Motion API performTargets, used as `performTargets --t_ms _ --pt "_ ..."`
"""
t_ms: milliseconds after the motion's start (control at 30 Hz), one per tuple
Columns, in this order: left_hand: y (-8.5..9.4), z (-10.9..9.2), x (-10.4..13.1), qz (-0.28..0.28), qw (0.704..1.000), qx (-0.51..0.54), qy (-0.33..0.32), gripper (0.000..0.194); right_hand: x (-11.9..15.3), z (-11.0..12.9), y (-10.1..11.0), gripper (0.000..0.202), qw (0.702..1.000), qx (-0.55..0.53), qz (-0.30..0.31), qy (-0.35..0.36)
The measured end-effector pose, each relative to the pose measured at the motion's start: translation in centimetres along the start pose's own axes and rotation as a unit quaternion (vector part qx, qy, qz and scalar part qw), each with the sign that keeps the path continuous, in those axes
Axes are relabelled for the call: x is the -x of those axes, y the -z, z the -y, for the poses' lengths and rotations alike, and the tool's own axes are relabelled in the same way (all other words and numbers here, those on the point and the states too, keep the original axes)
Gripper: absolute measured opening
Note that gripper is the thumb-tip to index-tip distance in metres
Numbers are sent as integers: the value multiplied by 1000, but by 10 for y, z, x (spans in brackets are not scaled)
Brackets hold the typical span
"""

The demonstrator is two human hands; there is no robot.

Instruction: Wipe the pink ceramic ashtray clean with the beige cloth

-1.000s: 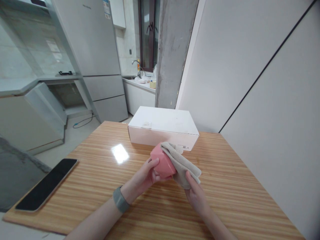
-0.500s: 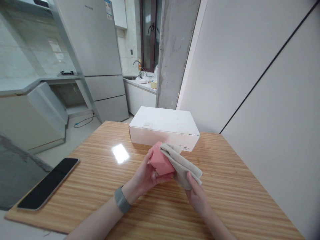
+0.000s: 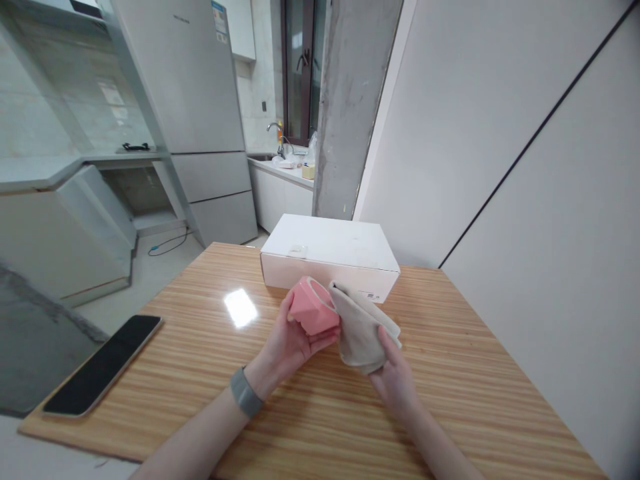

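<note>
A small pink faceted pot (image 3: 313,308) is tilted in my left hand (image 3: 290,343), fingers wrapped round its side and underneath. A pale ring edges the end of the pot that faces right; I cannot tell whether it is the rim or the foot. My right hand (image 3: 393,373) grips a folded grey cloth (image 3: 363,330) between thumb and fingers. The cloth's upper left edge lies right beside the pot; whether they touch is unclear. Both hands are above the wooden table (image 3: 465,373).
Behind the hands a white cardboard box (image 3: 330,240) stands on the table. A dark-screened phone or tablet (image 3: 107,363) lies near the left edge. Farther off are a fridge (image 3: 185,80), a sink counter with a faucet (image 3: 280,137), and a white wall panel (image 3: 525,167) on the right.
The cloth has come off the pot's end to the right and hangs more spread out, baring the pale ring. My left hand has shifted slightly left with the pot.
</note>
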State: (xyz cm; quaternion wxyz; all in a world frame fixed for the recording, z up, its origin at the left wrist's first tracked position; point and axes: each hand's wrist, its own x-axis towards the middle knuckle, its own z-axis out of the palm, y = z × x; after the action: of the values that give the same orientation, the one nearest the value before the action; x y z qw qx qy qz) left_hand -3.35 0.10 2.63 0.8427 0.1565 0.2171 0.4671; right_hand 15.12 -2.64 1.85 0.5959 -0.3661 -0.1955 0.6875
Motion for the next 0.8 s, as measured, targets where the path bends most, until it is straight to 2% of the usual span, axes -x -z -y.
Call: performTargets --t_ms 100,233,367,467,667,800 --pt "3 -5 -3 -4 1000 -3 -14 71 -1 8 -8 24 998 -55 -32 -28" --pt "10 -10 -7 -42 997 -24 -62 63 -4 19 -15 35 993 -92 -56 -56" --pt "14 -13 -8 -20 985 -110 -133 53 -5 24 -8 35 995 -68 -26 -75" --pt "14 -12 -6 -4 967 -180 -179 56 0 21 7 26 997 -24 7 -68" --pt "11 1 -8 -33 928 -295 -224 91 30 22 56 19 990 72 51 -110" --pt "12 8 -9 -1 912 -333 -239 87 55 38 87 19 978 137 48 -148"
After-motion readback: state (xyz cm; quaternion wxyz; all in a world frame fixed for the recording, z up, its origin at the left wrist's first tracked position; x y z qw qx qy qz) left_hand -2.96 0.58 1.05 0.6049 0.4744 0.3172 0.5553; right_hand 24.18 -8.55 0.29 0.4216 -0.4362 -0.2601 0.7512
